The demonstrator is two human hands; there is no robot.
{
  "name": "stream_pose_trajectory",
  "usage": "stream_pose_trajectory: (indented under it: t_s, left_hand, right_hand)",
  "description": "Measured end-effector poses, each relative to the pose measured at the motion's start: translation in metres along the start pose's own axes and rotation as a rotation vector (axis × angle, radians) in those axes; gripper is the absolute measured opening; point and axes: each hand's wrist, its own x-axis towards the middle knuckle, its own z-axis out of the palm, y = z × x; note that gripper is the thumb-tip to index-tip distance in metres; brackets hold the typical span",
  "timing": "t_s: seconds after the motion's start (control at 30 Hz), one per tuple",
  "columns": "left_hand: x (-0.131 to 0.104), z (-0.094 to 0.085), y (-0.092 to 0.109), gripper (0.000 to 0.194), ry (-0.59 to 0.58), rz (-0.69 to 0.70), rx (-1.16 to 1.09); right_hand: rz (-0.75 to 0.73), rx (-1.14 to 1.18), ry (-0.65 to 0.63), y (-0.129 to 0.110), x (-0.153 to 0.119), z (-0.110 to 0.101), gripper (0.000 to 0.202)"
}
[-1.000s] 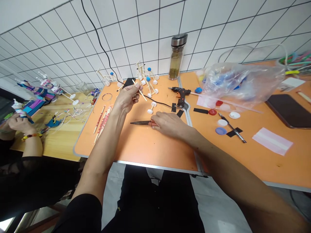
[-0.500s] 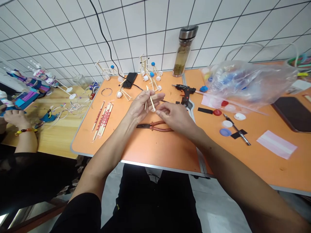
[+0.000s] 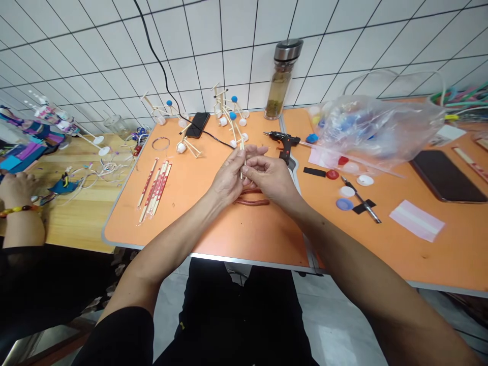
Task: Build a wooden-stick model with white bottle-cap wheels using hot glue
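Observation:
Short pale wooden sticks [image 3: 242, 146] stand pinched between the fingertips of both hands, above the orange table. My left hand [image 3: 227, 178] is closed on them from the left, with its outer fingers extended behind. My right hand [image 3: 272, 178] meets it from the right, thumb and fingers closed on the lower part of the sticks. Exactly how many sticks there are is hidden by the fingers. Beneath the hands lie pliers [image 3: 252, 202]; only their red-brown handles show. Several red-and-white wrapped chopsticks [image 3: 162, 188] lie to the left of my left hand.
Stick models with caps and blue balls [image 3: 232, 116] stand behind, beside a phone [image 3: 198, 125] and a tea bottle [image 3: 280, 84]. Rightward are a glue gun [image 3: 284, 142], bottle caps [image 3: 345, 204], a pen [image 3: 362, 201] and a plastic bag [image 3: 375, 129]. Another person's hand [image 3: 17, 190] is at far left.
My right hand has moved in to meet the left, and the sticks, earlier spread apart and tilted, are now upright and together. The view has shifted slightly right.

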Motion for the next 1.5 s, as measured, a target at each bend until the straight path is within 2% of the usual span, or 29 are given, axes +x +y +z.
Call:
stream_pose_trajectory:
  t_s: [0.2, 0.3, 0.4, 0.47, 0.53, 0.67, 0.73, 0.87, 1.17, 1.5]
  left_hand:
    - [0.000, -0.002, -0.001, 0.026, -0.004, -0.001, 0.040]
    - [0.004, -0.014, 0.005, 0.023, 0.000, 0.041, 0.109]
    - [0.011, -0.030, 0.011, 0.038, -0.044, 0.104, 0.251]
    - [0.015, -0.038, 0.013, 0.044, -0.052, 0.134, 0.296]
    - [0.017, -0.040, 0.015, 0.043, -0.021, 0.139, 0.256]
    - [0.015, -0.034, 0.022, 0.019, 0.092, 0.047, 0.127]
    - [0.013, -0.029, 0.026, 0.015, 0.140, 0.018, 0.096]
    - [0.011, -0.025, 0.028, 0.017, 0.179, 0.019, 0.068]
    - [0.010, -0.024, 0.030, 0.026, 0.195, 0.018, 0.075]
    - [0.009, -0.023, 0.033, 0.027, 0.223, 0.022, 0.073]
  right_hand:
    - [-0.006, -0.038, -0.065, -0.003, 0.001, -0.005, 0.026]
    - [-0.016, -0.146, -0.090, -0.006, 0.001, -0.012, 0.025]
    - [0.003, -0.246, -0.123, -0.007, 0.001, -0.017, 0.022]
    - [0.023, -0.243, -0.143, -0.006, 0.002, -0.018, 0.017]
    - [0.044, -0.168, -0.145, -0.004, 0.003, -0.017, 0.012]
    - [0.118, -0.007, -0.106, -0.007, 0.004, -0.017, 0.003]
    - [0.147, 0.029, -0.091, -0.011, 0.005, -0.017, 0.003]
    - [0.191, 0.109, -0.106, -0.014, 0.006, -0.020, 0.013]
    - [0.306, 0.399, -0.138, 0.000, 0.011, -0.024, 0.021]
    - [0.343, 0.514, -0.140, -0.003, 0.011, -0.024, 0.015]
